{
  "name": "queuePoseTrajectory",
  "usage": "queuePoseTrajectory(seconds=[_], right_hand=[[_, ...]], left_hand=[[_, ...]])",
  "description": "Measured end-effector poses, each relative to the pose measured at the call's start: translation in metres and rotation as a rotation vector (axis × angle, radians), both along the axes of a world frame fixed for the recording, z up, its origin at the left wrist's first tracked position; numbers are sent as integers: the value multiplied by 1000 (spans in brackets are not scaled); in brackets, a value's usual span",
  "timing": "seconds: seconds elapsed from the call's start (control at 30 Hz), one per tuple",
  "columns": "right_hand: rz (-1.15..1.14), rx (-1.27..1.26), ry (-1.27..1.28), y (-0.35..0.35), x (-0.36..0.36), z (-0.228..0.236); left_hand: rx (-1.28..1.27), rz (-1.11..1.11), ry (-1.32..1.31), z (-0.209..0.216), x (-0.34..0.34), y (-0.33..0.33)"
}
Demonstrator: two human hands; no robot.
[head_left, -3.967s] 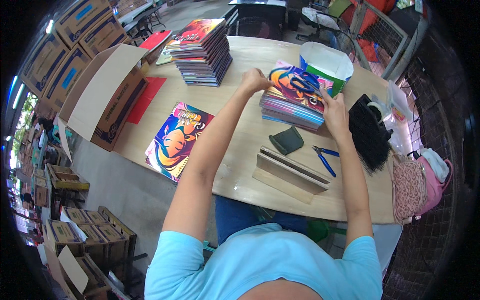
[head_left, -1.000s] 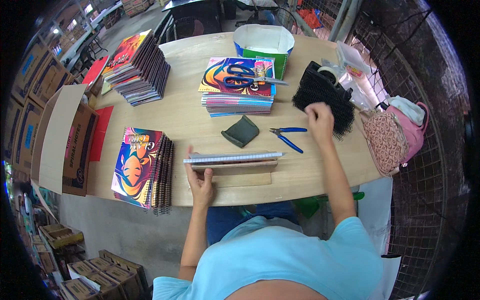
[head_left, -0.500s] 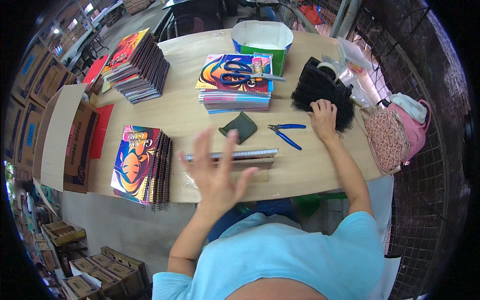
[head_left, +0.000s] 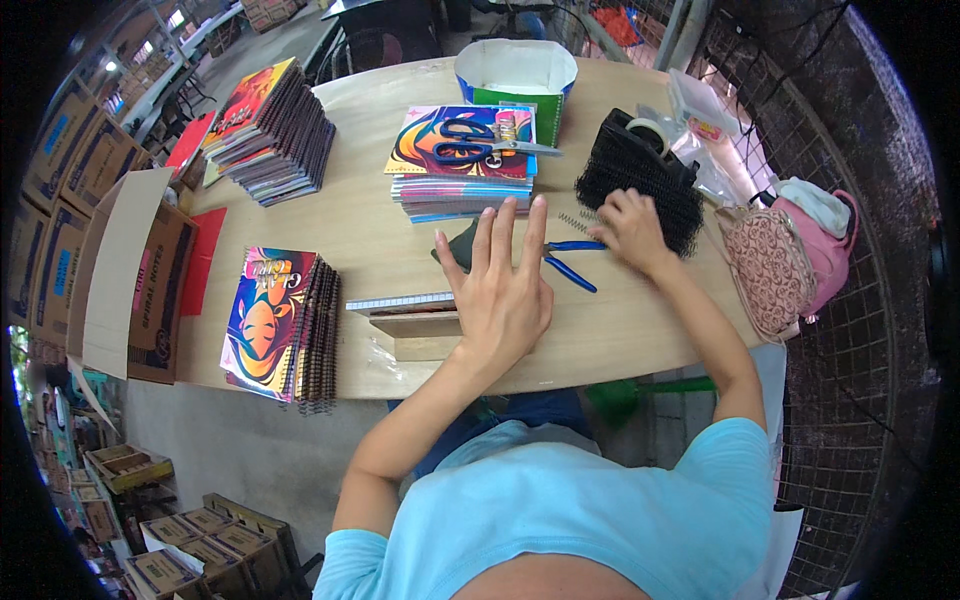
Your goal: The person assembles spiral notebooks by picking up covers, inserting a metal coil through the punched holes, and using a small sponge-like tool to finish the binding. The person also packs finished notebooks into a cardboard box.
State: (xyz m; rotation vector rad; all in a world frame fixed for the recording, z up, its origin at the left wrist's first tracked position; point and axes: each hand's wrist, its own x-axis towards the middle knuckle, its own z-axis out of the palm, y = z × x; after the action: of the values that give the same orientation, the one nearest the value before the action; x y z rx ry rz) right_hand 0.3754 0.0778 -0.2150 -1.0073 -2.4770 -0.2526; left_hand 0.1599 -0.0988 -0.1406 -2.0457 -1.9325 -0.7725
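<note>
My left hand is open, fingers stretched out, above the table and partly over a wooden block with a thin punched-edge pad on it. Closed fingers of my right hand hold a dark spiral coil, which sticks out to the left. Right beside that hand lies a heap of black spiral coils. Blue-handled cutting pliers rest between the hands. A dark green cloth pad shows partly behind my left fingers.
Scissors lie on a pile of unbound notebooks. Spiral notebooks stand stacked at left and far left. An open carton borders the table's left side. A cut-down box, tape roll and pink bag are around.
My left hand has moved right, over the right end of the wooden block. My right hand has drawn back slightly left from the heap, with a coil now showing in its fingers.
</note>
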Motion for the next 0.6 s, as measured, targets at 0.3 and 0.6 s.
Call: queuePoseTrajectory(seconds=[0.3,0.6], right_hand=[[-305,-120,64,-3,-56,-34],[296,-241,370,-42,-53,40]], left_hand=[[-20,-84,-143,27,-33,-35],[-41,-319,-300,12,-42,-27]])
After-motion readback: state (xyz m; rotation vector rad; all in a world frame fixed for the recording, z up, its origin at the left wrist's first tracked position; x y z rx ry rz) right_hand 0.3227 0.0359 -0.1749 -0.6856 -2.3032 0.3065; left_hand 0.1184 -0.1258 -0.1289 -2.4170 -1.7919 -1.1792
